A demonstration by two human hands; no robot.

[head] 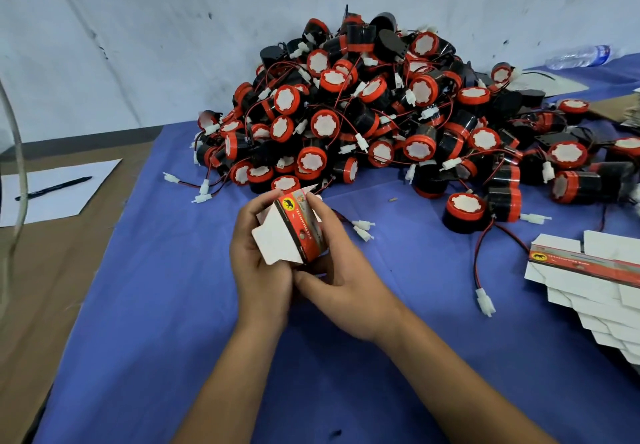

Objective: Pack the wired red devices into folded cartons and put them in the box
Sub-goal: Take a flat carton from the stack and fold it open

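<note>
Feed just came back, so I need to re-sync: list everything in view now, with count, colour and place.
devices: a large pile, too many to count, red and black with white connectors, back centre of the cloth
carton: one, red and white, half folded, held in both hands
flat cartons: a fanned stack, white with red print, right edge
cloth: one, blue, covering the table
paper: one sheet, white, far left
pen: one, black, on the paper
bottle: one, clear plastic, lying at the back right
left hand: grips the carton's left side
right hand: grips the carton's right side and bottom
</note>
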